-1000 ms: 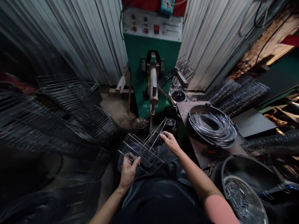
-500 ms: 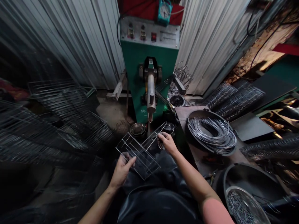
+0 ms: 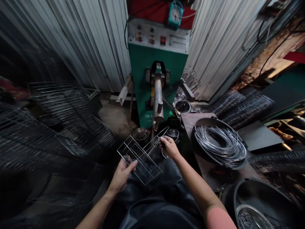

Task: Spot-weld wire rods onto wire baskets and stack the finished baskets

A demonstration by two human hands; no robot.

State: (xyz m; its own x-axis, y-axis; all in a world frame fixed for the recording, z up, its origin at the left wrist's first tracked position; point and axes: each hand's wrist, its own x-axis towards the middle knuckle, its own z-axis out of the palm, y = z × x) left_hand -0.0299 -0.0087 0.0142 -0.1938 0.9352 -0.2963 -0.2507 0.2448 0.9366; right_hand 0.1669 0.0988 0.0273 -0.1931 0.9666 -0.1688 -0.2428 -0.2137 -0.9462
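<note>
A thin metal wire rack point(image 3: 140, 159) is held above my lap, tilted, with a narrower wire section jutting up to the right. Around its left edge my left hand point(image 3: 124, 171) is closed, thumb on top. My right hand point(image 3: 168, 146) pinches the narrow wire section point(image 3: 152, 144) at its right side. Just beyond the rack stands a green machine point(image 3: 140, 86) with a metal electrode arm point(image 3: 158, 101) pointing down towards me. Its lower tip is close above the narrow section's far end; I cannot tell whether they touch.
Round metal dishes point(image 3: 141, 135) sit below the machine. On the right bench, a black pan holds coiled wire rings point(image 3: 221, 146); nearer, a large dark basin point(image 3: 259, 187) contains a bowl of short metal pieces point(image 3: 250, 219). Stacked wire racks point(image 3: 83, 133) are at left.
The view has shifted slightly, so the machine and bench appear further right and lower. Both hands keep their hold on the wire rack, and its narrow section appears at a slightly different angle.
</note>
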